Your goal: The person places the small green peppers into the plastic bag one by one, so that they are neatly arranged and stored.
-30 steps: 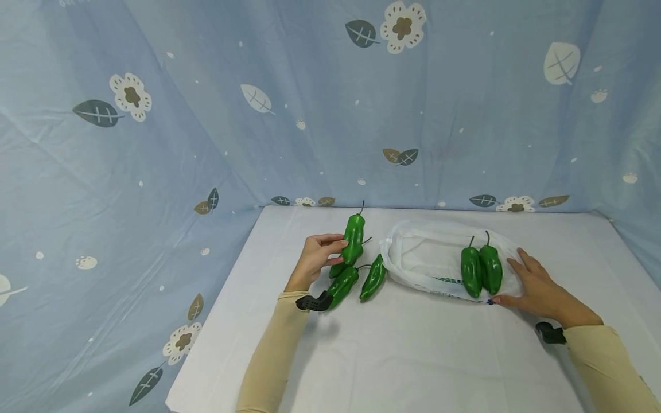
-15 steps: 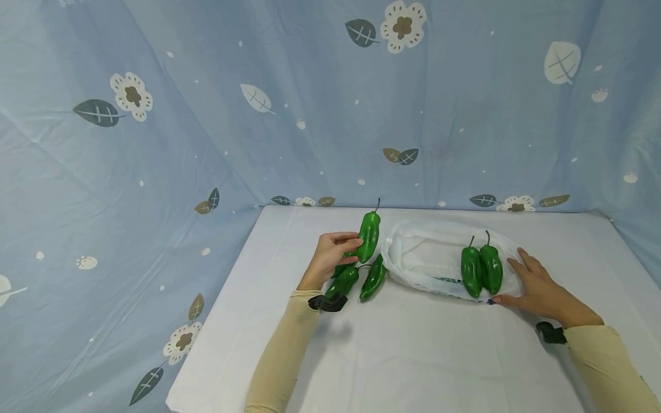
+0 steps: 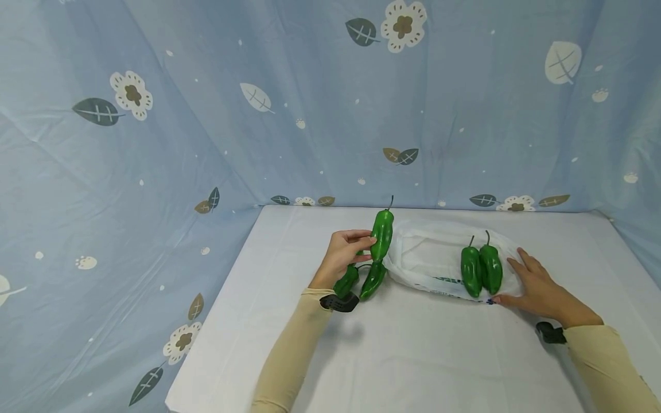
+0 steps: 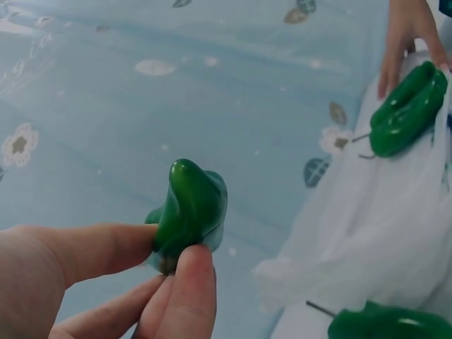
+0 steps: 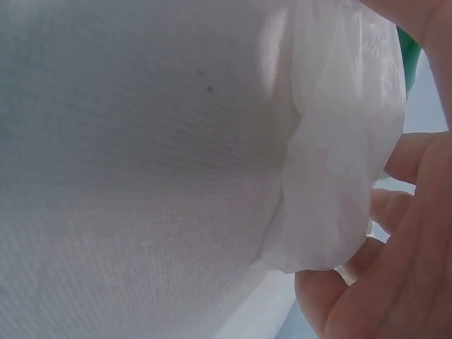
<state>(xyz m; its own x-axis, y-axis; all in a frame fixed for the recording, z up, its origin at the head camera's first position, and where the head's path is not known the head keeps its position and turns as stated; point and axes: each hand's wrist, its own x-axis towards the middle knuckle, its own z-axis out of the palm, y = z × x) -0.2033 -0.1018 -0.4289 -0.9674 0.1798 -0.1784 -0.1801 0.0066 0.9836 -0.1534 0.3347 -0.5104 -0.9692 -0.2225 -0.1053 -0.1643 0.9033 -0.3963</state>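
Left hand (image 3: 341,254) pinches a pepper (image 3: 383,234); loose peppers (image 3: 373,283) lie beside the bag (image 3: 428,252), right hand (image 3: 538,288) spread against it

Left arm (image 3: 291,350): comes up from the bottom edge in the head view, angled inward, beige sleeve down to the wrist
Left wrist (image 3: 322,279): bare, pretty much in line with the forearm
Left hand (image 3: 343,252): pinching, thumb (image 3: 364,244) on one side, fingers (image 4: 106,248) on the other
Right arm (image 3: 604,358): slants in from the lower right corner, same sleeve
Right hand (image 3: 539,292): palm down-ish, fingers (image 3: 529,264) spread, thumb well apart from them
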